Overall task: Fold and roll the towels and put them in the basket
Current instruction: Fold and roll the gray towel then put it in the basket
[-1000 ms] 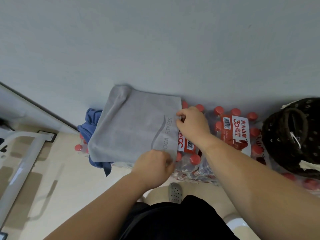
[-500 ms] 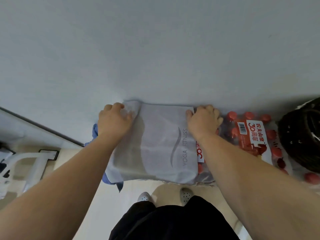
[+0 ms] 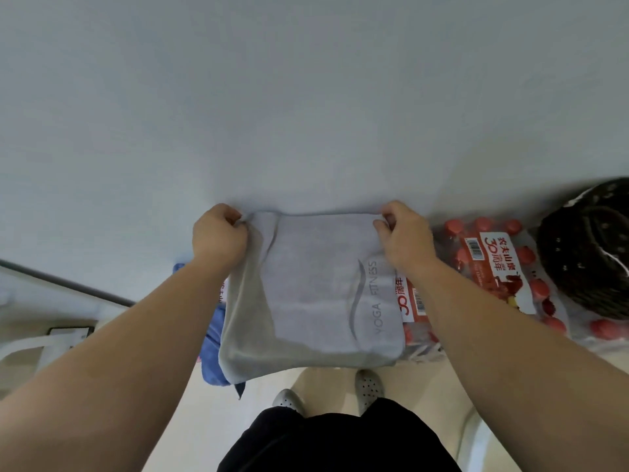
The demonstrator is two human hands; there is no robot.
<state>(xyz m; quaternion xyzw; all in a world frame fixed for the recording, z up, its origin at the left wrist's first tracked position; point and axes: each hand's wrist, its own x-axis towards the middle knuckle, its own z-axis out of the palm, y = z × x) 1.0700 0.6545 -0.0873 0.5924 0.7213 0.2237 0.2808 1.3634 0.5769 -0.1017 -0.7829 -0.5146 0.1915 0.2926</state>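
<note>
Grey towel (image 3: 323,294): our left hand (image 3: 218,238) and right hand (image 3: 405,236), flat a moment ago, now pinch its far corners; next fold ready.

Shrink-wrapped packs of red-capped plastic bottles (image 3: 490,264) are sitting against the plain pale wall (image 3: 306,97) — their red-and-white labels facing up. A white tubular metal frame (image 3: 23,349) is standing on the glossy beige floor (image 3: 204,437), far left.

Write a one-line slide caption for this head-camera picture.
Left hand and right hand pinch far corners of a grey towel over bottle packs, beside a dark basket.
</note>
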